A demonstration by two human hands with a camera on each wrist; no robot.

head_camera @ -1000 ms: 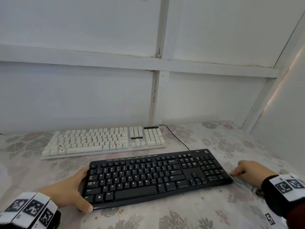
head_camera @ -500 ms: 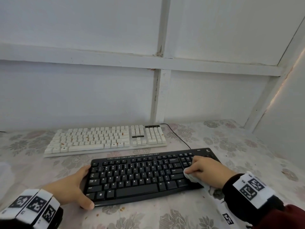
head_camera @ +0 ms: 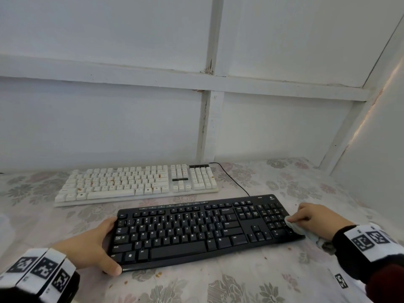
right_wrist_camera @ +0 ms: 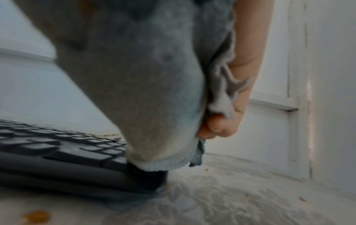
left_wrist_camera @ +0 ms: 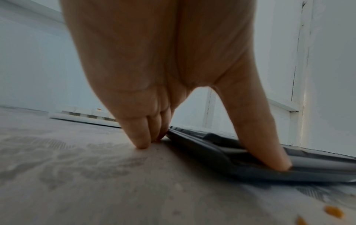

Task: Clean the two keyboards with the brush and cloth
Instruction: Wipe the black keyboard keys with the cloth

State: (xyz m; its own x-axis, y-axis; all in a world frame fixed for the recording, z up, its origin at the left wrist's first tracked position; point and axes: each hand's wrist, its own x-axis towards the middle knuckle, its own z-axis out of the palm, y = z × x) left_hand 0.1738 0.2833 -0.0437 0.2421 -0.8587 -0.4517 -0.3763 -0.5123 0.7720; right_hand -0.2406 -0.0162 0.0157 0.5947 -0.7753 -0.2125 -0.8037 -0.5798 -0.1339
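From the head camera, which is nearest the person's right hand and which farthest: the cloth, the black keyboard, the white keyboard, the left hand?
1. Cloth: held in the right hand itself.
2. Black keyboard: its right end lies under the cloth.
3. White keyboard: behind the black one, toward the wall.
4. Left hand: at the black keyboard's far left end.
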